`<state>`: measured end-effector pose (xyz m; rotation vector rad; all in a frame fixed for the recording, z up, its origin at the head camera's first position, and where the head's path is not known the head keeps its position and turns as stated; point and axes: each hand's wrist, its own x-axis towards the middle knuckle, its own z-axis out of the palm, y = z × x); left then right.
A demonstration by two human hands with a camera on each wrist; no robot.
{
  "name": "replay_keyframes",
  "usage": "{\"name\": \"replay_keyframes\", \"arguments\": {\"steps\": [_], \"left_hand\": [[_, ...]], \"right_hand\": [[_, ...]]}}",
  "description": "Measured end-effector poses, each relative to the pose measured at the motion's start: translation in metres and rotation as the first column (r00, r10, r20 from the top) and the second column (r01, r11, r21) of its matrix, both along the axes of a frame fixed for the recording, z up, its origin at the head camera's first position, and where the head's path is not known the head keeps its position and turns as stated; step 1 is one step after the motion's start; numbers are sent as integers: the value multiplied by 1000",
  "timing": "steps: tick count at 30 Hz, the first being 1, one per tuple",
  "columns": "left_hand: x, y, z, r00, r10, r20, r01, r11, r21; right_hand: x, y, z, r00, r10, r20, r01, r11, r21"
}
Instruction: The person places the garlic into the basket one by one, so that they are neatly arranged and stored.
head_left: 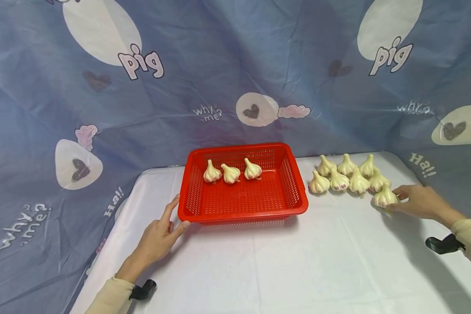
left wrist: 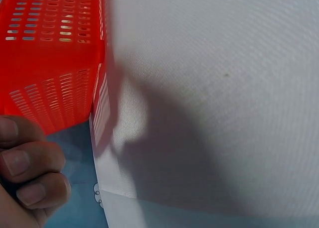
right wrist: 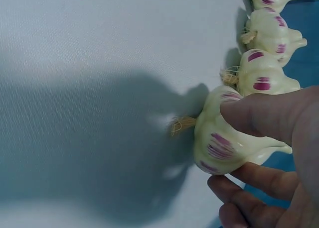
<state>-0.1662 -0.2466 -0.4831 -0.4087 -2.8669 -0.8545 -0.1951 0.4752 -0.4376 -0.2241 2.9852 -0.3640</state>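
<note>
A red plastic basket (head_left: 235, 216) with slotted walls stands on the table, three garlic bulbs (head_left: 231, 173) lying toward its back left. My left hand (head_left: 157, 240) touches the basket's front left corner, thumb at the front rim and index finger along the left side. The left wrist view shows its other fingers (left wrist: 37, 161) bent beside the basket wall (left wrist: 55, 96). At the right, my right hand (head_left: 420, 201) holds a garlic bulb (right wrist: 219, 143) with purple streaks and a tuft of roots. Its thumb (right wrist: 249, 113) lies across the bulb, the other fingers on the opposite side.
Several more garlic bulbs (head_left: 339, 179) sit close together in two rows right of the basket, beside the held one. A white cloth (head_left: 282, 270) covers the table. Blue printed fabric (head_left: 204, 78) rises behind and along both sides.
</note>
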Motion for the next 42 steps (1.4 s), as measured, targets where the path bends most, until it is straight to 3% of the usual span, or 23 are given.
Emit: {"name": "replay_keyframes", "arguments": {"steps": [27, 42], "left_hand": [[-2, -1, -1, 1000, -1, 6, 1, 1000, -2], [-2, 0, 1, 1000, -6, 10, 6, 1000, -1]], "right_hand": [[1, 1, -6, 999, -38, 12, 39, 998, -51], [-3, -6, 21, 998, -32, -46, 29, 998, -64]]}}
